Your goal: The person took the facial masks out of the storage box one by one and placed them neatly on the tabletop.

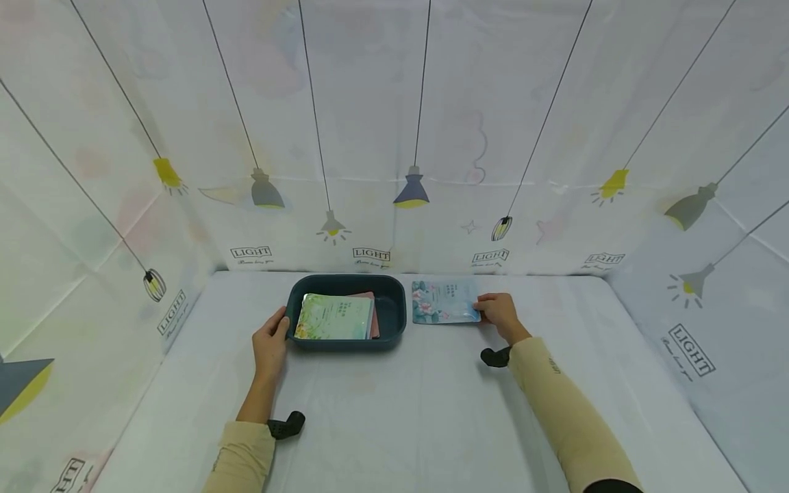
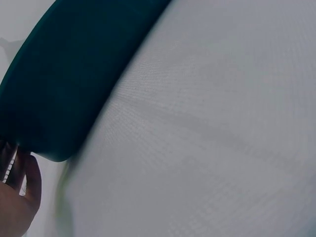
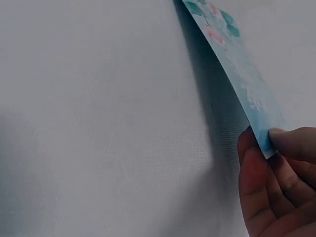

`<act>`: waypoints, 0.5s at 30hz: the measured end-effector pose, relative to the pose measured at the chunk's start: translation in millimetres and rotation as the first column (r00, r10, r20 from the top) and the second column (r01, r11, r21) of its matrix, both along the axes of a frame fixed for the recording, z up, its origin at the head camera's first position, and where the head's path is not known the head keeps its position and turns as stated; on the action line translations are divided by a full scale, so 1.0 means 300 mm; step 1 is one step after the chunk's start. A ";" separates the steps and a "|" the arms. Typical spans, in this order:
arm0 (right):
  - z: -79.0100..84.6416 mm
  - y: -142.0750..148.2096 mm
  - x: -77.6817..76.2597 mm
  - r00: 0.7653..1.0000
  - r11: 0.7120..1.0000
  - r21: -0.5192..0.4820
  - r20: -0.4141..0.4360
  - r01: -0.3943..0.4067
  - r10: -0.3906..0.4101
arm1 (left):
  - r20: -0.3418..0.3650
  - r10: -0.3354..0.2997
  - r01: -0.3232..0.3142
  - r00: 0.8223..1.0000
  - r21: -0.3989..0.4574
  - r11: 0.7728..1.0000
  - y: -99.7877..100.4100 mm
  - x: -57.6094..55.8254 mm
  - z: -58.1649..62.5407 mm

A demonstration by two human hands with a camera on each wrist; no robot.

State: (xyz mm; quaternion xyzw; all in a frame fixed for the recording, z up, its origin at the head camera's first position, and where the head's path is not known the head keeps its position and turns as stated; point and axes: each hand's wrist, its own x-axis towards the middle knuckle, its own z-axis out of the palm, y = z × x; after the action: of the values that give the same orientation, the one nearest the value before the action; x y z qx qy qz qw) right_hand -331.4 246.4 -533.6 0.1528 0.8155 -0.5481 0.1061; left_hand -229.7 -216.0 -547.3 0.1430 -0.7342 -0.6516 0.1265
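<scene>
A dark teal plastic basin (image 1: pixel 388 339) with rounded corners stands towards the back of the white table. Inside it lie a green floral packet (image 1: pixel 333 316) and, mostly hidden beneath, a pink packet (image 1: pixel 375 325). My left hand (image 1: pixel 270 346) touches the basin's left end, thumb and fingers against the outer wall; the left wrist view has the fingers (image 2: pixel 33 180) at that end. To the right of the basin, my right hand (image 1: pixel 501 316) pinches the right edge of a flat light-blue floral packet (image 1: pixel 444 302) between thumb and fingers. In the right wrist view this packet is tilted, its held edge raised.
The white-covered table (image 1: pixel 382 424) reaches back to a light wall cloth (image 1: pixel 370 123) printed with hanging lamps. Similar cloth hangs on both sides. A black wrist device (image 1: pixel 286 426) sits on the left wrist, another black device (image 1: pixel 495 357) on the right.
</scene>
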 end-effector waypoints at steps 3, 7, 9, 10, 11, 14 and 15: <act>0.003 -0.008 0.001 1.000 0.995 0.098 -0.010 -0.018 0.019 | -0.010 0.006 -0.006 1.000 0.006 1.000 -0.001 -0.003 -0.001; 0.008 -0.017 0.006 1.000 0.979 0.203 -0.003 -0.025 0.026 | -0.013 0.007 -0.007 1.000 0.002 1.000 -0.004 -0.007 -0.006; 0.007 -0.022 0.009 1.000 0.969 0.245 0.012 -0.022 0.020 | -0.014 0.007 -0.007 1.000 0.000 1.000 -0.004 -0.006 -0.008; 0.006 -0.023 0.011 1.000 0.965 0.260 0.014 -0.022 0.019 | -0.015 0.006 -0.006 1.000 0.000 1.000 -0.004 -0.006 -0.008; 0.005 -0.024 0.013 1.000 0.961 0.275 0.017 -0.020 0.016 | -0.014 0.005 -0.005 1.000 0.001 1.000 -0.003 -0.005 -0.007; 0.005 -0.026 0.020 1.000 0.953 0.303 0.005 -0.016 0.015 | -0.011 0.005 -0.005 1.000 0.007 1.000 0.000 -0.002 -0.002; 0.005 -0.025 0.021 1.000 0.950 0.312 -0.007 -0.014 0.017 | -0.010 0.006 -0.006 1.000 0.010 1.000 0.000 -0.002 -0.001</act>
State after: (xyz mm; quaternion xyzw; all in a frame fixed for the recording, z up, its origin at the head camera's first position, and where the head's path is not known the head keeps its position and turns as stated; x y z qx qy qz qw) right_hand -325.0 239.0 -532.2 0.1587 0.8935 -0.4123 0.0809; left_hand -230.3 -215.9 -547.6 0.1425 -0.7297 -0.6557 0.1316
